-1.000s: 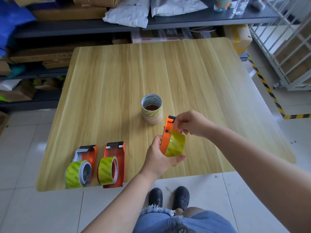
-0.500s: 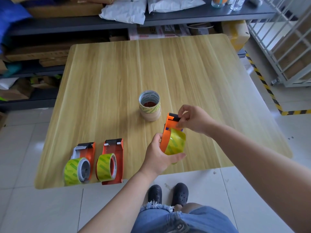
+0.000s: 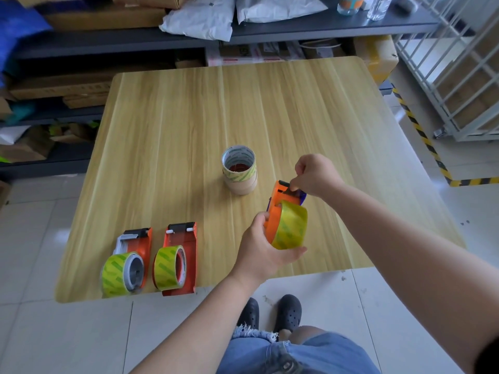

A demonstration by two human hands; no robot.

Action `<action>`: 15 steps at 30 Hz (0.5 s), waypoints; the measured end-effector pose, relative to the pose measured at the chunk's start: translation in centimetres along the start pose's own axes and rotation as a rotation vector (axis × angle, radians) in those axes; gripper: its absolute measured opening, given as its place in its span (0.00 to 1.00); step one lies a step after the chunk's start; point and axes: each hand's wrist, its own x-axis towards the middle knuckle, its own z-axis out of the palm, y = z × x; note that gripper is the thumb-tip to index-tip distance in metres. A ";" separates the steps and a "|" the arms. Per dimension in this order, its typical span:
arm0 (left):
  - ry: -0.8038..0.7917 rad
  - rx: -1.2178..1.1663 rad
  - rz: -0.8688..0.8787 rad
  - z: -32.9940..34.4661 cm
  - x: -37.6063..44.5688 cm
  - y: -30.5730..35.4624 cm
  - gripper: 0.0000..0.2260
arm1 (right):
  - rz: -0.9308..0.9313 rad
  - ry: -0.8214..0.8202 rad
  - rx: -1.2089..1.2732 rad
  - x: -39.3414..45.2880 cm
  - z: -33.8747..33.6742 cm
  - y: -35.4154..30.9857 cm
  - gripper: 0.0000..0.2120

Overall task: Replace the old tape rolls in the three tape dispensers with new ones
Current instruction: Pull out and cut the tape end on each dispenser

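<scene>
Left hand [image 3: 263, 245] grips dispenser [image 3: 280, 209] with roll [image 3: 290, 225], held above near tabletop [image 3: 189, 125] edge. Right hand [image 3: 314, 175] pinches at cutter end — far end of dispenser's long axis, nearer right hand.

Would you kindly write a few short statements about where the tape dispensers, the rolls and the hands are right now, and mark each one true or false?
1. The left hand holds an orange dispenser with a yellowish roll on it. True.
2. The right hand rests flat on the table. False: its fingers pinch at the top end of the held dispenser.
3. Two more dispensers lie near the table's front edge, each with a roll. True.
4. The stacked rolls stand on the floor. False: they stand on the table, near its middle.
5. All three dispensers lie on the table. False: one is held in the hands.
</scene>
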 end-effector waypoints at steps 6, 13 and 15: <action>0.025 -0.018 -0.011 0.2 -0.1 -0.2 0.22 | 0.004 -0.080 -0.044 0.2 -0.5 -0.4 0.10; 0.021 0.019 0.001 -0.6 -0.1 0.1 0.25 | 0.008 -0.094 0.135 0.6 -0.1 0.0 0.18; 0.038 0.038 0.016 -0.5 -0.3 0.1 0.24 | -0.002 -0.083 0.180 0.7 0.1 0.1 0.18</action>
